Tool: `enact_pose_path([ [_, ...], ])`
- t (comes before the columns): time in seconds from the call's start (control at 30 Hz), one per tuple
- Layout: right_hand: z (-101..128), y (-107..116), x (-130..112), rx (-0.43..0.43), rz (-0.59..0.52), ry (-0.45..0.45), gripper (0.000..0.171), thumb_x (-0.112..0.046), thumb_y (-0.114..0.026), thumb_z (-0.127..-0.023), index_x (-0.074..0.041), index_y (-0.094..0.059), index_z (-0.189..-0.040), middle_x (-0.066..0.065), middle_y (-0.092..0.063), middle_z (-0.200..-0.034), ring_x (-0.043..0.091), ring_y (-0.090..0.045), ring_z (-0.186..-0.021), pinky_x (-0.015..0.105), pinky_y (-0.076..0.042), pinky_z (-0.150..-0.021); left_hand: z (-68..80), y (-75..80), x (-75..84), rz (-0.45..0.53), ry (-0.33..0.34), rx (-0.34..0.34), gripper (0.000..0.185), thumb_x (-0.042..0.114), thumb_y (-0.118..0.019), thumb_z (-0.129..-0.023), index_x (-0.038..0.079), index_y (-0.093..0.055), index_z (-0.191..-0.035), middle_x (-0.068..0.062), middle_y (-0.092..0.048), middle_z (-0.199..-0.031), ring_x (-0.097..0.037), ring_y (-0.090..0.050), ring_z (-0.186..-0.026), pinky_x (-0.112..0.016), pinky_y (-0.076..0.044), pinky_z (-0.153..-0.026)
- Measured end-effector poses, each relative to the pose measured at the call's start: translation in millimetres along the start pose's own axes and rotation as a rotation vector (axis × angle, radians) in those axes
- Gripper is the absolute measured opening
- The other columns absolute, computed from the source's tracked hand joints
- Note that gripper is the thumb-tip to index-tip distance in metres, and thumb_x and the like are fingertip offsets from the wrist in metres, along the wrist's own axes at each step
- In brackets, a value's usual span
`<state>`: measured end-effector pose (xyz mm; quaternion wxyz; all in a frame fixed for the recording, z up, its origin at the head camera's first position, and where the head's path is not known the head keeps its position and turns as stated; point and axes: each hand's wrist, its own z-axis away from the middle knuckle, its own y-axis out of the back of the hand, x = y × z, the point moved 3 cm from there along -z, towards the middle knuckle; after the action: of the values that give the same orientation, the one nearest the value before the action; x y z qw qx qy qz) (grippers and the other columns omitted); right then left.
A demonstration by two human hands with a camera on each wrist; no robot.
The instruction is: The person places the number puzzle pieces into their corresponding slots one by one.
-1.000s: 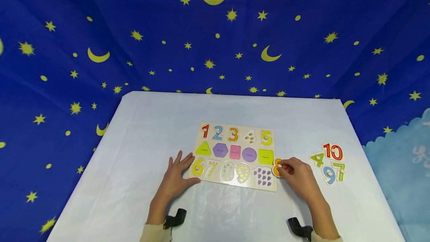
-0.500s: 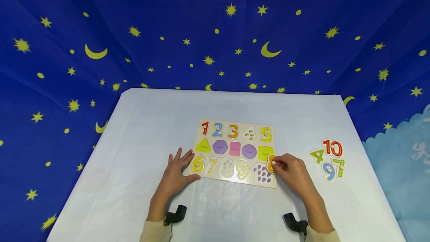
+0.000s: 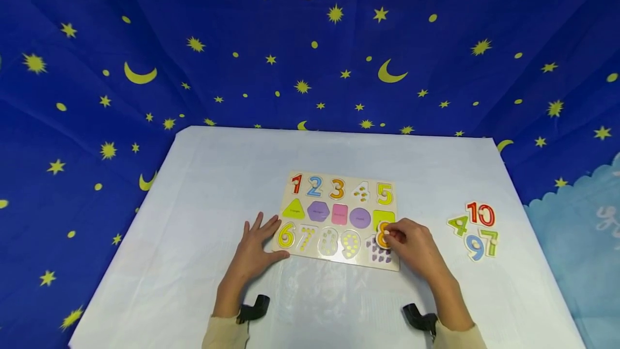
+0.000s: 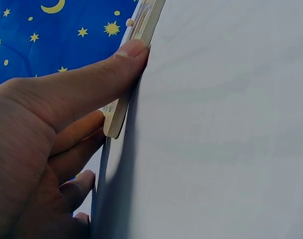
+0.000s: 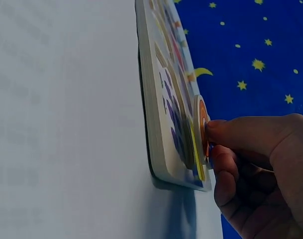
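Observation:
My right hand (image 3: 415, 244) pinches an orange number 8 puzzle piece (image 3: 382, 235) by its knob, thumb against fingers. In the right wrist view the piece (image 5: 201, 132) stands close over the board's right end, overlapping the printed grapes of the 10 recess. The wooden number puzzle board (image 3: 358, 262) lies flat on the table. My left hand (image 3: 252, 249) rests at its left end, fingers straight and spread; in the left wrist view the thumb (image 4: 126, 57) touches the board's edge. Pieces 1, 2, 3, 5 and 6 sit in their recesses; the 4, 7, 8, 9 and 10 recesses show printed pictures.
Right of the board lie loose pieces: a red 10 (image 3: 480, 214), a green 4 (image 3: 457, 225), a blue 9 (image 3: 474, 247) and a green 7 (image 3: 491, 242). A blue cloth (image 3: 242, 26) with stars and moons hangs behind the white table (image 3: 218, 166).
My right hand has carried the orange 8 leftward, from beside the board's right edge to over the 10 recess. My left hand has stayed at the board's left end.

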<state>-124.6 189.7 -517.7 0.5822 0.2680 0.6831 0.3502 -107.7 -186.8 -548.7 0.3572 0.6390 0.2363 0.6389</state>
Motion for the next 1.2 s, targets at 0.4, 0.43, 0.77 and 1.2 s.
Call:
enact_pose_path([
  [0.4, -7.5, -11.8, -17.9, -0.032, -0.009, 0.032, 0.015, -0.021, -0.076, -0.083, -0.011, -0.073, -0.093, -0.009, -0.057, -0.078, 0.01, -0.051, -0.069, 0.026, -0.046, -0.059, 1.7, 1.5, 3.2, 0.011, -0.019, 0.014, 0.088, 0.04, -0.086, -0.067, 0.014, -0.048, -0.142, 0.002, -0.041, -0.148, -0.025, -0.011, -0.145, -0.049, 0.003, -0.116],
  [0.43, -8.4, -12.0, -18.9, -0.026, -0.009, 0.036, 0.014, -0.021, -0.076, -0.083, -0.011, -0.073, -0.093, -0.009, -0.057, -0.078, 0.01, -0.051, -0.069, 0.026, -0.047, -0.059, 1.6, 1.5, 3.1, 0.013, -0.019, 0.011, 0.088, 0.041, -0.086, -0.067, 0.014, -0.048, -0.142, 0.003, -0.041, -0.148, -0.025, -0.011, -0.145, -0.048, 0.003, -0.116],
  [0.77, -13.1, -21.5, -31.0, -0.032, -0.025, 0.091, 0.013, -0.019, -0.077, -0.081, -0.011, -0.073, -0.091, -0.011, -0.056, -0.076, 0.007, -0.051, -0.068, 0.026, -0.047, -0.059, 3.2, 1.2, 2.7, 0.014, -0.021, 0.029, 0.088, 0.039, -0.086, -0.067, 0.014, -0.049, -0.142, 0.002, -0.042, -0.147, -0.025, -0.011, -0.145, -0.049, 0.003, -0.116],
  [1.2, -16.8, -29.2, -47.8, -0.012, -0.016, 0.196, 0.011, -0.017, -0.078, -0.08, -0.013, -0.073, -0.088, -0.013, -0.051, -0.075, 0.005, -0.049, -0.065, 0.022, -0.044, -0.056, 2.6, 1.3, 3.9, 0.015, -0.007, 0.014, 0.088, 0.039, -0.086, -0.068, 0.015, -0.048, -0.143, 0.003, -0.041, -0.148, -0.024, -0.01, -0.145, -0.048, 0.004, -0.116],
])
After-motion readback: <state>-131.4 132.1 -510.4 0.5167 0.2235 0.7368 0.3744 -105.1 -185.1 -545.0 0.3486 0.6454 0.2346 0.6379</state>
